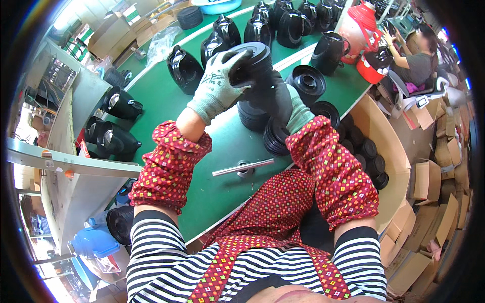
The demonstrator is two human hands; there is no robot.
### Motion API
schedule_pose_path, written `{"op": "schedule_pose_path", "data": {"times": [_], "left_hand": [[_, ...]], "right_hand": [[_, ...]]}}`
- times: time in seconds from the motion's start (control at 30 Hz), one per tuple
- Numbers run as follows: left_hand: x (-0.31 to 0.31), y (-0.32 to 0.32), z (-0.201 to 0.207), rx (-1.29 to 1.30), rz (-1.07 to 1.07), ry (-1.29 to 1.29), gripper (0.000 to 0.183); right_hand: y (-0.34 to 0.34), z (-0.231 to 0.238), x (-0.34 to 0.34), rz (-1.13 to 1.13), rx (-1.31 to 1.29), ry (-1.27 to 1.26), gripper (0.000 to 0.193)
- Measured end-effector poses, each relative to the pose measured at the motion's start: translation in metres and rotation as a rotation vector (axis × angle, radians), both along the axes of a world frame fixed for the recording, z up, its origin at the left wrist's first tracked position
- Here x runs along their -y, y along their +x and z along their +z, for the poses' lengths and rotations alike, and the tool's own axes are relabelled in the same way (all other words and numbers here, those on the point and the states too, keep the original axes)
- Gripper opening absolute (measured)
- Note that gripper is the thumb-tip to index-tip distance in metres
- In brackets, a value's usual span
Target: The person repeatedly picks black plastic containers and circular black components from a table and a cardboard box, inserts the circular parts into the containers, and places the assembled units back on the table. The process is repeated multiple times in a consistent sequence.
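Note:
My left hand (pixel 220 87), in a pale grey-green glove, grips the left side of a stack of black round plastic discs (pixel 255 53). My right hand (pixel 292 107), gloved with a dark palm, closes on its right side, so the stack is held up between both hands over the green table (pixel 202 202). Below and partly behind it stand more stacked black discs (pixel 275 139). To the right lies a black round part (pixel 307 83) with a raised ring at its centre. A T-shaped metal bar tool (pixel 243 166) stands on the table nearer to me.
Several black kettles (pixel 257 31) line the far side, with others (pixel 118 139) at the left. A red-and-white container (pixel 356 30) stands at the far right. At right, a cardboard box (pixel 386 136) holds black round parts. A person (pixel 422 58) sits beyond it.

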State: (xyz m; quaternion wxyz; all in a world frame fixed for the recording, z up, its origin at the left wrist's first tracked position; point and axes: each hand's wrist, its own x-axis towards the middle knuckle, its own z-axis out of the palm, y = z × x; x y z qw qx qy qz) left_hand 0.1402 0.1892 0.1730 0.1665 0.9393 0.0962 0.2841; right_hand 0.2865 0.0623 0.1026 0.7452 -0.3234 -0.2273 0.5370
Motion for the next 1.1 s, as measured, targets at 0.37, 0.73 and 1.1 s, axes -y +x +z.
{"op": "schedule_pose_path", "data": {"times": [0.37,0.73,1.1], "left_hand": [[0.021,0.004,-0.038,-0.072,0.028,-0.026,0.067],[0.027,-0.021,-0.049,0.021,-0.093,-0.042,0.066],[-0.129,-0.156,-0.110,0.027,0.679,-0.011,0.090]], "right_hand": [[0.072,0.012,0.005,0.442,1.548,-0.854,0.057],[0.018,0.041,0.054,-0.333,1.497,-0.565,0.045],[0.030,0.030,0.066,-0.385,1.757,-0.587,0.051]]}}
